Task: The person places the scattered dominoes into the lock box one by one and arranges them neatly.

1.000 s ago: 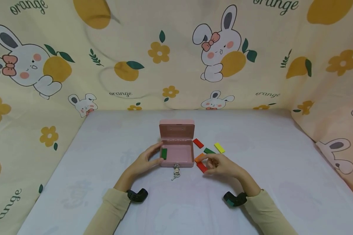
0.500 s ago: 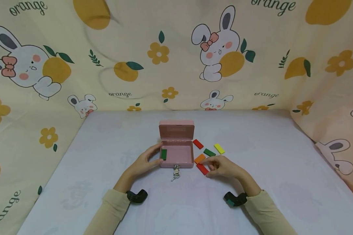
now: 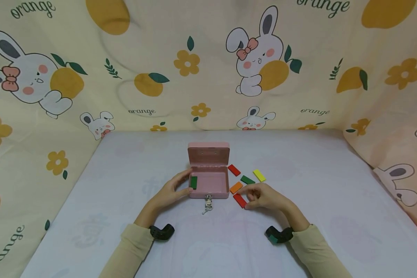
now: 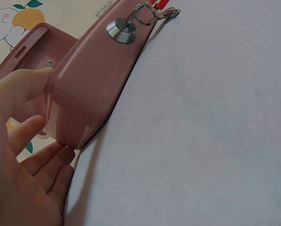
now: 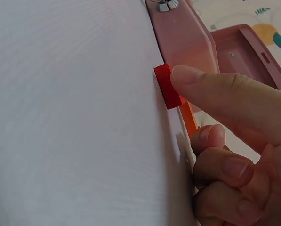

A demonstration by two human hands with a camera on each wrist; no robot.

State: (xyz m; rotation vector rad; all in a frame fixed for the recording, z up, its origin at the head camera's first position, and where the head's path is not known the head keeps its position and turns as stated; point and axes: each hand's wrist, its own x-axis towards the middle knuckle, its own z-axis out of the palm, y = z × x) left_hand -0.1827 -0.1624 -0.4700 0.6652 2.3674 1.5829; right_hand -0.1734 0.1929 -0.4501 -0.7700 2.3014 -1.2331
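Observation:
A pink metal cash box (image 3: 211,195) stands with its lid raised. Inside, along its left wall, lies a green block (image 3: 194,182). My left hand (image 3: 172,191) grips the box's left end, thumb by the front corner and fingers along the side, as the left wrist view also shows. Just right of the box, my right hand (image 3: 264,196) pinches a red block (image 3: 239,200) on the table between index finger and thumb. In the right wrist view the thumb presses the end of the red block (image 5: 168,86); the index fingertip is hidden there.
An orange block (image 3: 236,187) lies just beyond the red one, close to the box. Farther back are a green block (image 3: 247,180), a yellow block (image 3: 259,175) and another red block (image 3: 234,170). Keys (image 3: 207,208) hang from the box's front lock (image 4: 121,30).
My right hand has drawn slightly right and nearer, and the red block has shifted with it, away from the orange block. The left hand and the box stay put.

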